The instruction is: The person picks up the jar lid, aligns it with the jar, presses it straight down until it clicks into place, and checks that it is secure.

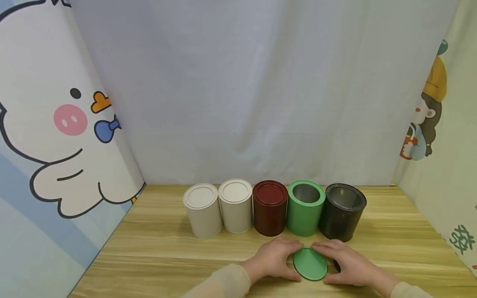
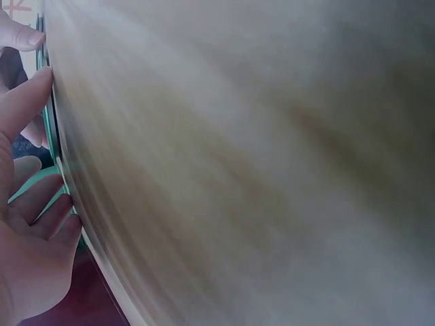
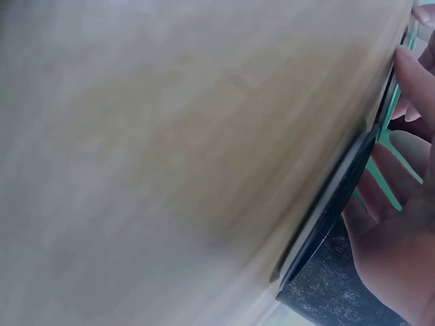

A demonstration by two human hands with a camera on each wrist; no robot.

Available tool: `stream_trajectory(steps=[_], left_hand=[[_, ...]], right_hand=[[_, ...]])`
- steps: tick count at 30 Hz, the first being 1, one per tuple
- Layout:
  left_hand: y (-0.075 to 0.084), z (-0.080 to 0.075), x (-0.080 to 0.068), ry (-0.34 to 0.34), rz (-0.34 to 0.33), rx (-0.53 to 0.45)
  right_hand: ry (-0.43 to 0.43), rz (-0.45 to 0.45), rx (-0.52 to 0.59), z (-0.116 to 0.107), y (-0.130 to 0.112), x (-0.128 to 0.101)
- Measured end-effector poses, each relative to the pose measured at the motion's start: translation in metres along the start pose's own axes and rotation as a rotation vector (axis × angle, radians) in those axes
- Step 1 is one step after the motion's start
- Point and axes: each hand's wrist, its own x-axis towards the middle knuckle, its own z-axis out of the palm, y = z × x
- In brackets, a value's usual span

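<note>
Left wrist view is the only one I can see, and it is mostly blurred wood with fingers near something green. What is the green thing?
Observer: A round green lid, lying flat on the wooden table between the left hand and the right hand.
Operator: Which can does it belong to?
Observer: Probably the green can, which stands open in a row of five.
Operator: Are other cans open?
Observer: Yes, the black can at the right end; a black lid lies by the right hand.
</note>
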Motion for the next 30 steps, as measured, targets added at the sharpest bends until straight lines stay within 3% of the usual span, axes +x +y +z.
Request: stream_trajectory(steps=[21, 30], left_hand=[[-0.004, 0.0026, 0.0014, 0.022, 0.072, 0.073], [-0.0042, 0.0021, 0.0015, -0.004, 0.043, 0.044]], right_hand=[[-0.009, 0.0, -0.01, 0.0033, -0.0007, 0.0044], [-0.039, 0.016, 0.007, 0.0026, -0.0014, 0.0064]])
